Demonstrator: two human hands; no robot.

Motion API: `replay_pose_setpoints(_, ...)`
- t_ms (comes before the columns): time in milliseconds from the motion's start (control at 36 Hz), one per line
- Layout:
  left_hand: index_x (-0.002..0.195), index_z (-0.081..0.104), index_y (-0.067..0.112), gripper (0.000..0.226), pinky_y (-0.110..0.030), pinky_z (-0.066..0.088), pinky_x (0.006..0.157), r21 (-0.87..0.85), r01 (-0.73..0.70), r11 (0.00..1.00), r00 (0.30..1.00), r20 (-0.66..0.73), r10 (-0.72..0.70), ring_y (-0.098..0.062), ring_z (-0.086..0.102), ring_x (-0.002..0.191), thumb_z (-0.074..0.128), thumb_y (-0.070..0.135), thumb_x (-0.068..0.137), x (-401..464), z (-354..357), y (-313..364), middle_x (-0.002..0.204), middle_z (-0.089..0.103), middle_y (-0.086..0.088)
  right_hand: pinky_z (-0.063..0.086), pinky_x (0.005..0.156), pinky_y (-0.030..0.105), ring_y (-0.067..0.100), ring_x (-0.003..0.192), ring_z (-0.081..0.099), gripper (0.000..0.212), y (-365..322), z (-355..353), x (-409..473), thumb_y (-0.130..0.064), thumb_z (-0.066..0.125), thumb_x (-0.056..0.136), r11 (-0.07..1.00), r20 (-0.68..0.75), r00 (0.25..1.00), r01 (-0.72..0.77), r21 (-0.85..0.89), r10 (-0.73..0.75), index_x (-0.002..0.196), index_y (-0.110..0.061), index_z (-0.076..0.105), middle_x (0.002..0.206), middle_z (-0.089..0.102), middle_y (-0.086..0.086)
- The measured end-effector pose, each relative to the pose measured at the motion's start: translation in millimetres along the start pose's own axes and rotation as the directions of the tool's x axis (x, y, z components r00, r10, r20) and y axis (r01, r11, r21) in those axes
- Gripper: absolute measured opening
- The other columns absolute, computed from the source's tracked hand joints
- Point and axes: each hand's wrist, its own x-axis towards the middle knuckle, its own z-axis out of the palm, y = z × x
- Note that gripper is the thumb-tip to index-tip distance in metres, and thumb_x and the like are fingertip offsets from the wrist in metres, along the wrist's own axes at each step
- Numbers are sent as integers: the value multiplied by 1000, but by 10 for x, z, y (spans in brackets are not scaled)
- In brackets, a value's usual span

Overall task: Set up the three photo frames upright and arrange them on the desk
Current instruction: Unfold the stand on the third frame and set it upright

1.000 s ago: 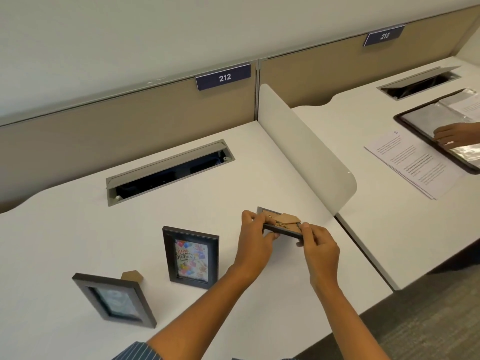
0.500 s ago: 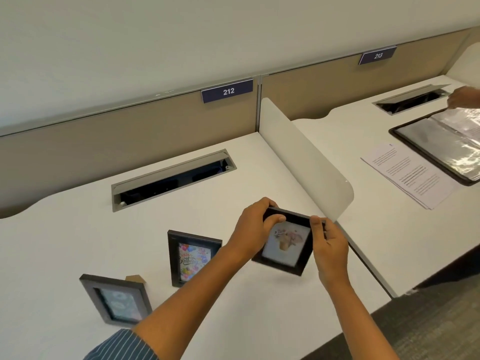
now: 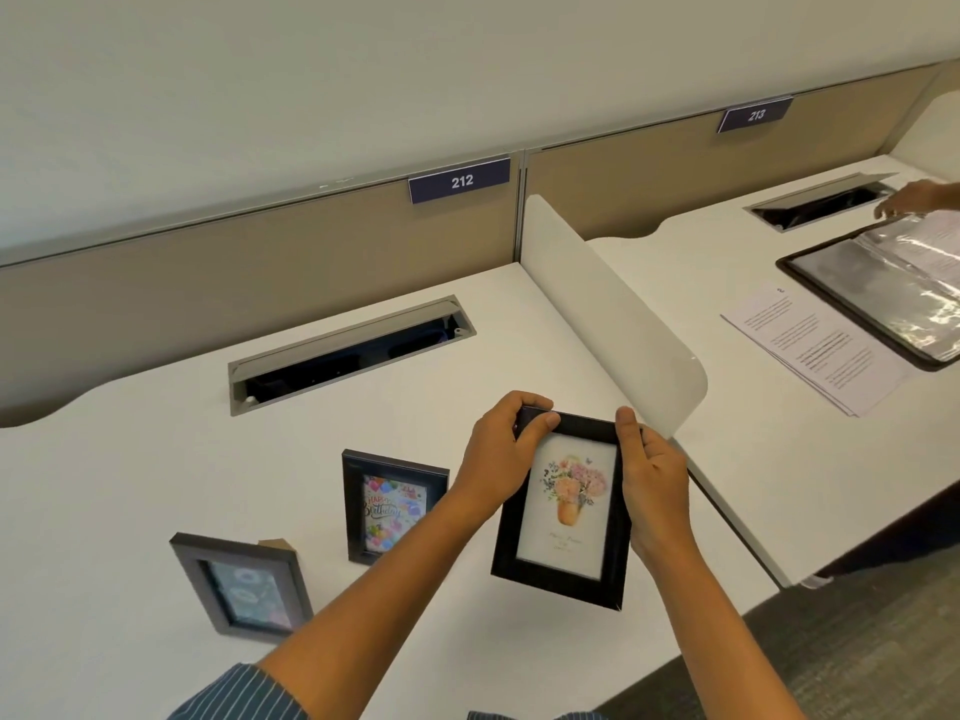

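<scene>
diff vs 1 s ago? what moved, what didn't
The flower frame, a second ago held flat with its cardboard back up, has been turned picture-side toward the camera and brought nearer, off the desk. The left hand and right hand still grip its upper corners. The birthday frame and grey frame stand where they were.

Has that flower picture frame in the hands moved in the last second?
Yes. The flower frame turned picture-side up and came toward the desk's near edge, away from the cable slot.
</scene>
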Motion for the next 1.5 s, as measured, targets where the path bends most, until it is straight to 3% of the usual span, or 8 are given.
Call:
replay_pose_setpoints(278,120,68,22,25,-28,61,85,-23,85,996,996,-25,-86,-11,69,100,65,37,100,3,-57,-3,110,70,8,56,59,28,18,68,75,54,-32,28,33,-56,53,108,993,56,998,-24,-114,31,89,-6,64,84,74,15)
replay_pose_setpoints(583,119,68,22,22,-31,59,88,43,50,998,998,-36,-48,-10,66,103,64,35,101,33,-93,-59,112,70,7,60,73,36,29,94,80,61,-29,71,47,-61,46,108,986,101,989,-96,-133,110,110,-5,71,99,80,15)
replay_pose_setpoints(667,115,67,24,17,-37,60,91,42,45,998,998,-34,-43,-10,66,104,63,33,101,38,-108,-73,108,69,11,62,83,45,30,96,79,62,-65,76,50,-62,46,108,979,132,982,-111,-169,134,112,-4,70,101,80,16)
replay_pose_setpoints(917,110,66,22,11,-37,60,87,39,8,999,1000,-7,-7,-9,67,98,62,29,102,70,-131,-134,104,71,8,65,93,51,30,99,81,61,-102,65,131,-71,53,101,945,253,926,-221,-242,281,111,-17,80,98,85,9)
replay_pose_setpoints(1111,111,66,14,11,-15,54,80,5,-26,1000,999,34,26,2,63,91,62,21,103,133,-148,-167,102,71,5,61,97,47,31,106,78,58,-69,78,187,-72,59,97,938,268,907,-273,-213,325,113,-21,83,103,85,9)
replay_pose_setpoints(1250,108,66,16,9,-27,60,81,-13,-1,1000,999,46,1,-12,67,95,62,22,103,211,-160,-202,100,70,5,59,104,48,29,109,77,56,-16,111,248,-70,61,97,932,268,898,-302,-199,348,115,-22,82,107,85,8)
replay_pose_setpoints(1333,108,66,17,7,-33,61,84,-24,18,1000,999,50,-17,-17,68,98,62,21,103,249,-138,-222,101,70,3,59,94,42,28,108,76,53,4,144,266,-66,62,98,935,239,907,-311,-172,346,114,-20,82,108,84,9)
replay_pose_setpoints(1500,107,63,18,7,-25,60,79,-14,41,999,997,67,-40,-10,66,93,59,23,105,324,-112,-255,98,67,7,59,93,40,29,107,75,51,52,207,318,-61,65,100,945,177,931,-303,-120,320,112,-15,81,108,82,11)
